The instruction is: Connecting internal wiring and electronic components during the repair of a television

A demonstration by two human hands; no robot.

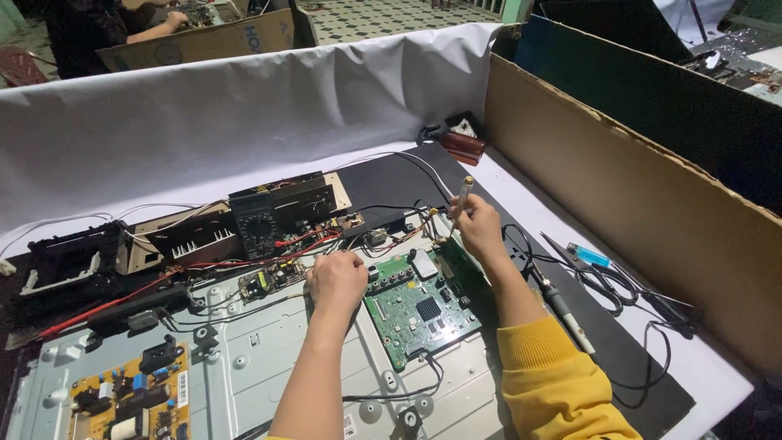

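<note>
Green circuit board [417, 311] flat on the pale metal back panel [269, 358], near the middle of the bench, a square black chip at its centre. Right hand [479, 228] above the board's far right corner, fingers pinched shut around a slim screwdriver [463, 193] held nearly upright, pale handle end poking up past the fingertips, tip down by the board's edge. Yellow sleeve [554, 383] pushed up on that forearm. Left hand [336, 281] curled into a loose fist just left of the board, knuckles down on the panel beside a small dark-green board [269, 281]; whether anything lies inside the fist cannot be told.

Further out: red leads [163, 281] and black leads running left across the panel, a black multimeter [256, 224] propped behind them, an orange power board [130, 395] at the lower left corner. Right of the panel, on a black mat [627, 367], a soldering iron [562, 308] with its cable looped, and a blue lighter [588, 256]. White cloth [244, 114] draped at the back, a cardboard wall [652, 204] along the right. Another person's arm [155, 28] at a box beyond the cloth.
</note>
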